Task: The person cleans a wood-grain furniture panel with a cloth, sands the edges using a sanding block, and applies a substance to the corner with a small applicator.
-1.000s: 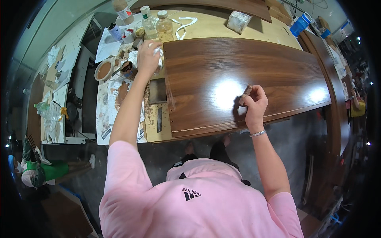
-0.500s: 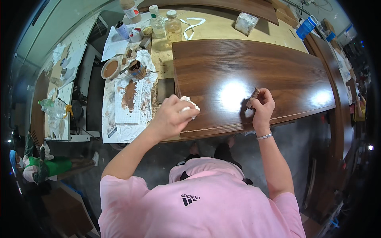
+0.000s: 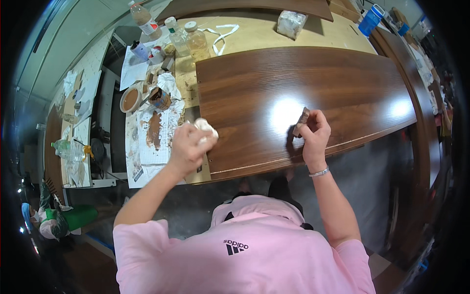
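My left hand (image 3: 187, 151) is closed around a crumpled white cloth (image 3: 205, 127) at the left end of a glossy dark brown wood panel (image 3: 249, 85). Between the fingers and thumb of my right hand (image 3: 316, 141) is a small brown block (image 3: 301, 121), held above the middle of the panel. Its dark shadow or reflection shows on the surface just below. A pale line runs along the panel's near edge. Whether the cloth touches the wood I cannot tell.
Left of the panel are a tub of brown paste (image 3: 130, 99), an open can (image 3: 160, 99) and stained paper (image 3: 154, 152). Behind them stand clear bottles (image 3: 197, 45). A wrapped block (image 3: 291, 24) and a blue bottle (image 3: 371, 20) are farther back. Another person (image 3: 54, 218) is at far left.
My left hand and the cloth have shifted left to the panel's end. My right hand with the block has moved slightly left. The whole view has turned a little.
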Available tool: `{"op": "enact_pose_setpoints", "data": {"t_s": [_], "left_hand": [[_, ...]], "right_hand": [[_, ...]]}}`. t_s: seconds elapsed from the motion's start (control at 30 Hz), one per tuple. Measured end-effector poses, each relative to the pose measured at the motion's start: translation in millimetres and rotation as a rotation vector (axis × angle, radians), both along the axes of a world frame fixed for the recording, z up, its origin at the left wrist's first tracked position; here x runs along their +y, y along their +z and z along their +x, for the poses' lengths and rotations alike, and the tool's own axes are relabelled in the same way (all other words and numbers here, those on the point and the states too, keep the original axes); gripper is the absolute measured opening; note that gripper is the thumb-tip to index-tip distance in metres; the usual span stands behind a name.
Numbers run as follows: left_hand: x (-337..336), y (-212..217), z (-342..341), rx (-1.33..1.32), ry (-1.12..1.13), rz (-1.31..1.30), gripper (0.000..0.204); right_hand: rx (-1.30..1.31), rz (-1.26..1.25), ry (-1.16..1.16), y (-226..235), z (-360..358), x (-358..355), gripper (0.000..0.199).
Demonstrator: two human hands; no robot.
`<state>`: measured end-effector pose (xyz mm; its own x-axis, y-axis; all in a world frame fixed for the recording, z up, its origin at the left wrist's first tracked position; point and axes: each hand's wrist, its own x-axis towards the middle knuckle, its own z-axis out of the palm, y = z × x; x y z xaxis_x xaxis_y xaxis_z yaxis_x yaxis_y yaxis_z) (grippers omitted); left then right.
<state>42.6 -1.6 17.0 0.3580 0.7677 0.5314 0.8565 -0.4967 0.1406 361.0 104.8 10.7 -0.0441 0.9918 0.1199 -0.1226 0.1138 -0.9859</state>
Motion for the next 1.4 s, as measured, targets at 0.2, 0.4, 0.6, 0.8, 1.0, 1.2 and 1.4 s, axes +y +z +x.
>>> {"op": "enact_pose_setpoints", "data": {"t_s": [0.2,0.4,0.6,0.8,1.0,1.2,1.4], "left_hand": [[68,12,-40,0.174,0.180,0.065,0.036],[11,11,-8,0.051,-0.013,-0.076,0.038],[119,4,-59,0.185,0.208,0.149,0.025],[62,-3,-26,0.158,0.106,0.091,0.030],[-68,35,27,-0.016,-0.070,-0.249,0.035],[-47,52,7,0.124,0.257,-0.108,0.036],[-39,54,35,-0.135,0.074,-0.435,0.051]], "right_hand": [[-0.007,-0.022,0.040,5,-3,1,0.016],[-0.012,-0.044,0.012,2,0,2,0.016],[-0.027,-0.026,0.054,8,-6,0,0.016],[-0.044,-0.037,0.022,3,-2,2,0.016],[-0.014,-0.012,0.009,8,-5,1,0.017],[-0.014,-0.022,0.039,3,-5,3,0.016],[-0.019,-0.006,0.029,0,-6,4,0.016]]}}
